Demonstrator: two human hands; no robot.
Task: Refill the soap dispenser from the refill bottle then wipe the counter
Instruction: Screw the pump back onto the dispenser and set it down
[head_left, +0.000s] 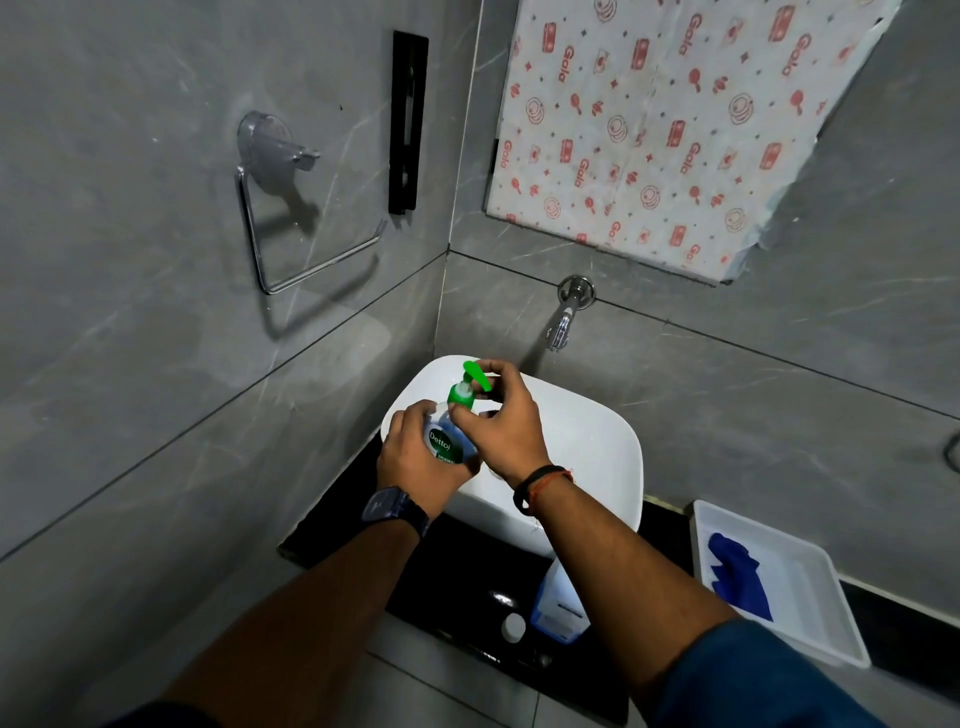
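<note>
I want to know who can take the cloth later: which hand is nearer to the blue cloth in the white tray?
Right. The right hand is on the green pump over the basin, on the side of the blue cloth. The left hand holds the dispenser body farther away.

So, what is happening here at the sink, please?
A person holds a soap dispenser over the white basin. The left hand grips its body, and the right hand is at the green pump top, which is still on. The refill bottle stands on the black counter below the basin, with a white cap beside it. A blue cloth lies in a white tray at the right.
</note>
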